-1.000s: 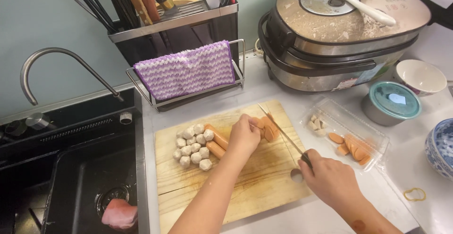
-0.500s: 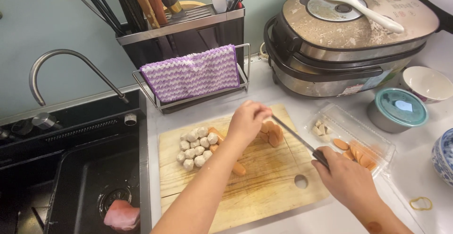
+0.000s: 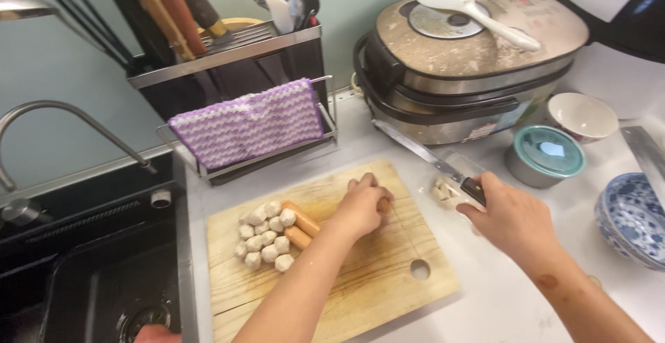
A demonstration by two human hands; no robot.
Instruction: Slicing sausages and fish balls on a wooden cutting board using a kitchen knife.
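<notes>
On the pale wooden cutting board [image 3: 388, 274] at frame centre, the left hand [image 3: 364, 204] cups orange sausage pieces; the right hand [image 3: 512, 215] grips a steel knife [image 3: 422, 155], raised. Two whole sausages [image 3: 299, 227] remain uncut beside the pale meatballs [image 3: 263, 236].

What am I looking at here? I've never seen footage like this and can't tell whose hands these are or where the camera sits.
There is no machine: the camera is worn on a person's head and looks down at their own two bare hands over a kitchen counter. The left hand rests curled on a wooden cutting board, covering some food. The right hand has a knife in its grip, blade raised toward the rice cooker. On the board lie pale round balls and sausages. Nearby are a lidded container, a blue patterned bowl, a purple cloth and a sink.
</notes>
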